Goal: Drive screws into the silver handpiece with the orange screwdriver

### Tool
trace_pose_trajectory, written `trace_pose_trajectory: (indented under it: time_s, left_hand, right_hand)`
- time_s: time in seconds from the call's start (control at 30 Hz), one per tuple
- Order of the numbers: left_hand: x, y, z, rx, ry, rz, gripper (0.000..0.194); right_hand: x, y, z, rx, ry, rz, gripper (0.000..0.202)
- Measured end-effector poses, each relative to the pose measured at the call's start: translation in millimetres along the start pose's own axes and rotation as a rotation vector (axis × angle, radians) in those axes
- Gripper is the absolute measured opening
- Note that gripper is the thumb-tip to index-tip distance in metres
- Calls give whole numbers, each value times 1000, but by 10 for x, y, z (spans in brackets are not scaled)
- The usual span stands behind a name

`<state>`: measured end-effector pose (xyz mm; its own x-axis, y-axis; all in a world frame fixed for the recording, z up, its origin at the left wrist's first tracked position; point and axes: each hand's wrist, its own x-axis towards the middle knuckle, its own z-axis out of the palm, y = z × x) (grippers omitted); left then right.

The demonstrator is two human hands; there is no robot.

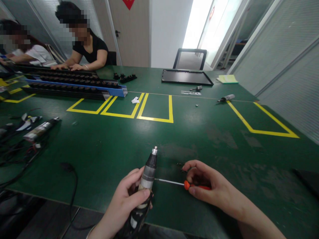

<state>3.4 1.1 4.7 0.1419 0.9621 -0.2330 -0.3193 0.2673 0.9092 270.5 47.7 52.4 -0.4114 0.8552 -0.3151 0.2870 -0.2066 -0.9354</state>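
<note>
My left hand (129, 192) is wrapped round an electric screwdriver (149, 174) with a black and silver body, its metal nose tilted up and away from me. My right hand (209, 186) grips a hand screwdriver (186, 185) by its red-orange handle, the thumb below and the index finger curled above. The thin shaft lies level and points left, its tip at the side of the electric screwdriver's body; whether it sits in a screw cannot be seen. Several tiny dark parts (178, 164) lie on the table just beyond my right fingertips.
Cables and another electric screwdriver (41, 129) lie at the left of the green table (99, 142). Long blue and black rails (74, 87) stretch across the far left, where a person rests both hands. A black frame (186, 77) and a silver-bodied tool (226, 98) lie farther right.
</note>
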Motion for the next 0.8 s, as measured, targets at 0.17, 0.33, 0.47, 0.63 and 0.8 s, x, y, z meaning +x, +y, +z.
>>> trace_pose_trajectory:
  time_s: [0.17, 0.33, 0.47, 0.63, 0.8]
  left_hand:
    - [-2, -22, -24, 4, -4, -3, 42]
    - [4, -14, -19, 1, 5, -3, 42]
    - [11, 7, -1, -11, -2, -8, 40]
    - [12, 14, 11, -18, -2, 6, 40]
    - [8, 8, 12, 2, -1, -3, 41]
  right_hand:
    - [11, 5, 9, -1, 18, 154, 31]
    - [38, 24, 20, -72, -56, 255, 38]
    - [37, 19, -15, -164, -68, 126, 35]
    - [24, -9, -26, -126, -41, 104, 29]
    - [17, 2, 1, -116, -57, 138, 35]
